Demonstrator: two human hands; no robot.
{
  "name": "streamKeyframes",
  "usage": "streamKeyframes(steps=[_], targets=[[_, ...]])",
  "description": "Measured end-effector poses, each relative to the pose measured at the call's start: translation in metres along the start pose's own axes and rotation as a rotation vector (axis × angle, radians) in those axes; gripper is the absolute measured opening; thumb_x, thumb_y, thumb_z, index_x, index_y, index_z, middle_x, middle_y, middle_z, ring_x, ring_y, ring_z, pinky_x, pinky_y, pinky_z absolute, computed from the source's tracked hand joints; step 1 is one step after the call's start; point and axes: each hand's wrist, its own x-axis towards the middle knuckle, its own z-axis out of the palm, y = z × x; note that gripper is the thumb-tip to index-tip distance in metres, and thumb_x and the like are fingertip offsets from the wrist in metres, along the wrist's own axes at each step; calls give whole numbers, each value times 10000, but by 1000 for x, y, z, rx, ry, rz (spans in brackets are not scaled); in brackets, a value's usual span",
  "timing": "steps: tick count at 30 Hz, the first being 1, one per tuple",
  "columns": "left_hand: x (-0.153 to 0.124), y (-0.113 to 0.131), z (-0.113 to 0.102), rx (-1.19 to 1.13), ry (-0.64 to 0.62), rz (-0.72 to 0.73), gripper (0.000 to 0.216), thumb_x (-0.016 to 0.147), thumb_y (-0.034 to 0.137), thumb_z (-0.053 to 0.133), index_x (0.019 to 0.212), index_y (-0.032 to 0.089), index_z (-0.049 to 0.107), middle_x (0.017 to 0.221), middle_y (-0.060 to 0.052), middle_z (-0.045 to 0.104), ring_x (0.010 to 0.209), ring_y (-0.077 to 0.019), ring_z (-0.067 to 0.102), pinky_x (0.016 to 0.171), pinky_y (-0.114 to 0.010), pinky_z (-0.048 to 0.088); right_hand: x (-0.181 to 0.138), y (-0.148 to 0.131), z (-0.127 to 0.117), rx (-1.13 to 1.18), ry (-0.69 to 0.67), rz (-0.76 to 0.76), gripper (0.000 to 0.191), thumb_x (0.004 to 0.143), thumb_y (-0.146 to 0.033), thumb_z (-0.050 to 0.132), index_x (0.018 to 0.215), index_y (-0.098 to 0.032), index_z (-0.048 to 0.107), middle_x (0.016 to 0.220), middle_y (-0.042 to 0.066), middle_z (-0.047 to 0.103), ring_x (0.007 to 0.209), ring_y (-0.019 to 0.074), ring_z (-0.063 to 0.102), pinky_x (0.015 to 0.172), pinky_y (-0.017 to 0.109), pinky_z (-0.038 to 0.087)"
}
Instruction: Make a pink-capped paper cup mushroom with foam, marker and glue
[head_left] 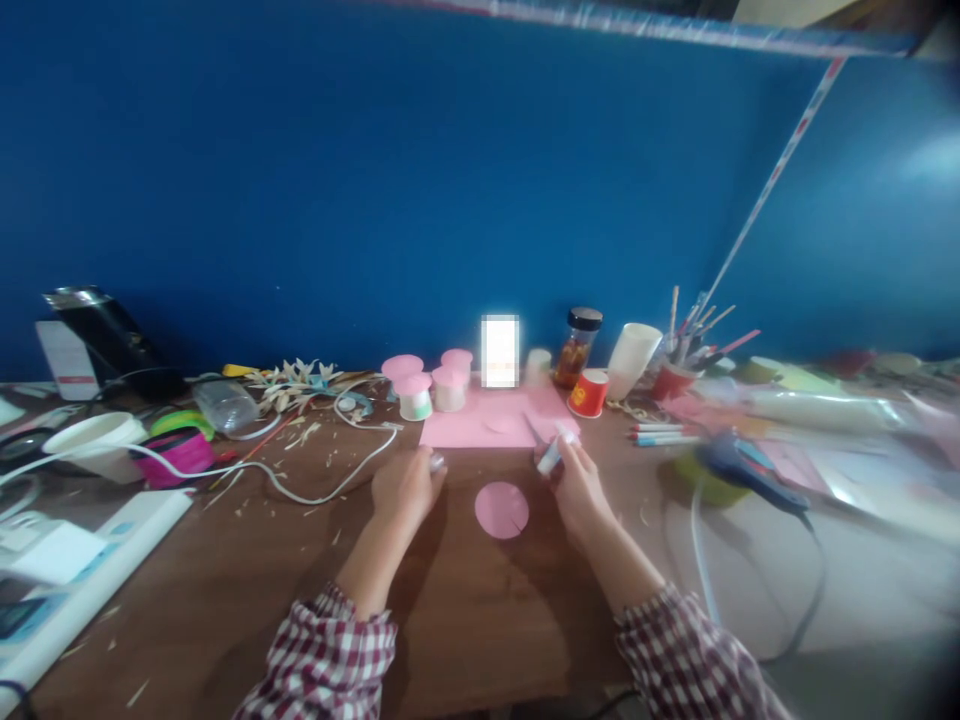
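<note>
My left hand [403, 484] is closed above the brown table, with a small greyish piece [437, 462], perhaps a cap, at its fingertips. Tilted in my right hand [577, 485] is a small white tube [550, 458], gripped between thumb and fingers; its label is blurred. Between my hands a pink paper circle [502, 509] lies flat, with a slit or dark line near its lower right edge. Beyond it is a pink paper sheet [457, 425], and scissors [533, 430] lie partly on it beside my right hand.
Several small cups [415, 404] topped with pink discs stand back left of the sheet. A red paper cup [589, 393], a dark-lidded jar [575, 350] and a white cup [632, 362] stand back right. A glue gun [754, 470], markers [664, 435], white cable [300, 497] and power strip [142, 540] flank my arms.
</note>
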Motion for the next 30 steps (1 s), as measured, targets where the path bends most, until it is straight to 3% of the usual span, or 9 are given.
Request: streamKeyframes(steps=[3,6,9,12,18,24,30], targets=[[-6,5,0,24,90,22,292,847,391,504,1031,186,600,938,-126,662,879,-271,617,692,-330,445,-1,-1,1,-24,-16,4,438,698,-599,668,864,-200,598,736,13,684,543,118,568,451,211,380],[-23,15,2,-20,255,225,285,908,342,413,1037,177,606,946,-119,639,920,-258,583,772,-357,439,-1,-3,1,-38,-30,24,461,691,-595,678,905,-191,615,785,36,690,534,118,549,433,205,349],[-44,22,9,-170,186,520,298,935,331,376,992,192,634,981,-94,635,950,-225,565,831,-351,442,-2,-5,0,-61,-69,23,425,698,-576,683,845,-181,624,717,21,652,523,108,511,429,196,322],[-57,20,15,-260,87,656,242,914,275,435,1026,199,636,1026,-76,644,980,-211,561,884,-356,447,-7,-11,2,-140,-101,-28,368,730,-550,668,802,-192,620,623,-20,576,519,99,471,449,190,324],[-57,9,19,-296,87,760,255,892,269,478,1066,245,662,1086,-81,630,1022,-216,555,913,-370,454,-27,-18,7,-175,-87,-55,362,749,-547,658,747,-196,574,575,-52,505,485,75,418,453,181,336],[-58,9,19,-287,62,807,238,873,301,514,1035,277,687,1097,-79,623,1067,-238,538,943,-405,439,-44,-9,-4,-168,-192,74,369,774,-516,642,956,-198,597,665,-16,603,523,101,505,479,204,385],[-57,10,14,-309,32,833,248,854,288,543,1058,273,684,1128,-77,619,1085,-238,523,969,-412,424,-50,-6,-11,-615,-385,-275,181,790,-350,638,898,-214,587,713,-15,617,593,131,538,568,240,418]])
